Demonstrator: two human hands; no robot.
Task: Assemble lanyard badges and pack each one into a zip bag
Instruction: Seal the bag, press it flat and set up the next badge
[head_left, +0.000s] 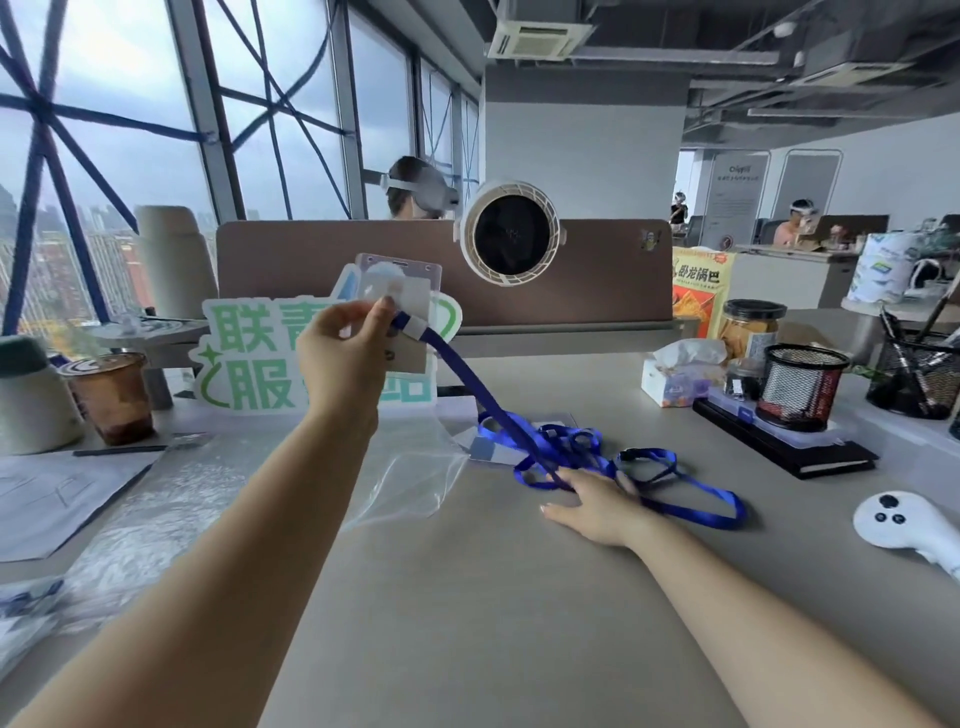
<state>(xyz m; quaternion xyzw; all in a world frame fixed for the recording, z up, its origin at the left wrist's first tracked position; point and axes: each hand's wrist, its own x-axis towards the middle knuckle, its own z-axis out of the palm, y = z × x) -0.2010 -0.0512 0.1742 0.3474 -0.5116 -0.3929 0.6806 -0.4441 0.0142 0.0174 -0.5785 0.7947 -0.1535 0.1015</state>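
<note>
My right hand (597, 506) lies flat on the grey table (467, 623), fingers straight, pressing on the tangled heap of blue fabric lanyards (571, 447). Just left of the heap, a clear plastic zip bag (410, 478) lies on the table. One blue strap (467, 379) runs taut from my right fingers up to my left hand (343, 353), raised, thumb and fingers pinching a clear plastic badge holder (402, 288) where the strap meets it. Behind: a green-lettered sign (244, 358) and a round white fan (509, 239).
</note>
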